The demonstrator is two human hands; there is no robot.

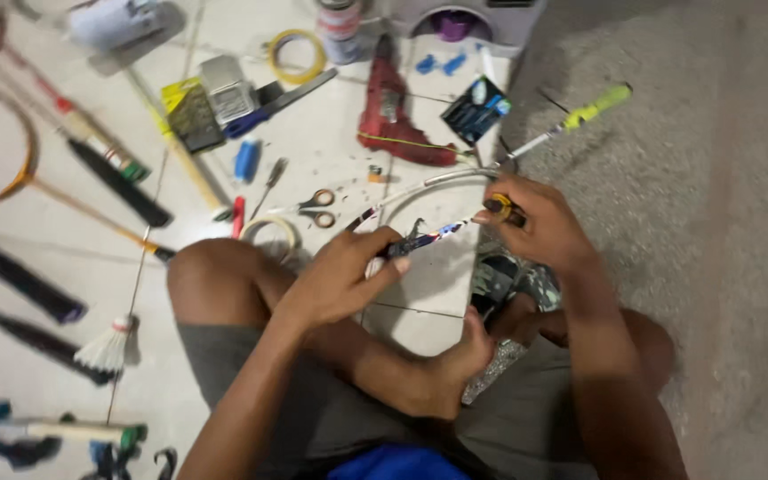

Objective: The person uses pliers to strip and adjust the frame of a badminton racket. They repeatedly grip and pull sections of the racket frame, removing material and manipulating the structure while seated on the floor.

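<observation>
A bent racket frame is held over the lap, just above the tiled floor, near the carpet edge on the right. The left hand is closed round a pair of pliers, fingers curled together. The right hand is pinched on a small yellow-handled tool against the frame. The frame is judged light, thin and springy, easily kinked; it is best gripped close to the worked spot. Open room is found to the right; red drill and scissors crowd the far left.
</observation>
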